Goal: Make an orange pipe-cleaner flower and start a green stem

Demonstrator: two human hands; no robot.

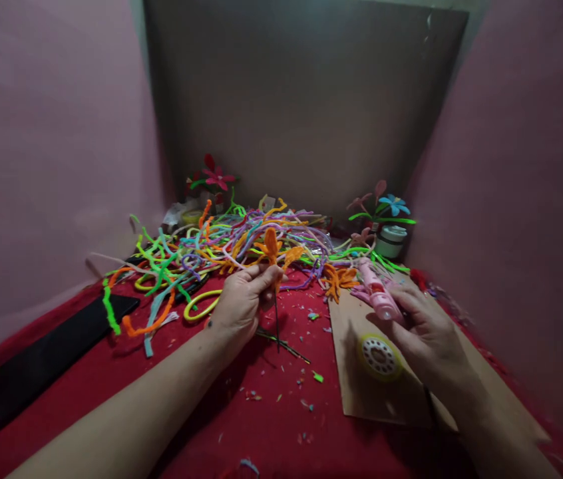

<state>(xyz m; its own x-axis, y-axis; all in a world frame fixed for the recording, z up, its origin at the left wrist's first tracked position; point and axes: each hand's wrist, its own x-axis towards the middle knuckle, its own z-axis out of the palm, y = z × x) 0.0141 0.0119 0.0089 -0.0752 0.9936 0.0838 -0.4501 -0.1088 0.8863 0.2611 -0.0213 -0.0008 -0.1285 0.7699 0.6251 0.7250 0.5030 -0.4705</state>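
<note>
So, L hand [244, 299] pinches fuzzy orange flower [272, 245], thin dark stem [277, 326] hanging below grip; R hand [426, 332] grasps smooth pink plastic tool [377, 291], flat brown board [361, 401] beneath; fuzzy pipe cleaners [241, 243] tangled beyond L grip.

The left grip [244, 297] hides where the orange fuzzy petals [272, 243] meet their thin dark stem [277, 324]; the right grip [425, 326] covers part of the pink cylindrical tool [377, 293]; along the left edge of the red-clothed desk [261, 432], the flat black slab [46, 362] runs out of view; scattered coloured scraps [317, 377] are too tiny to identify
</note>
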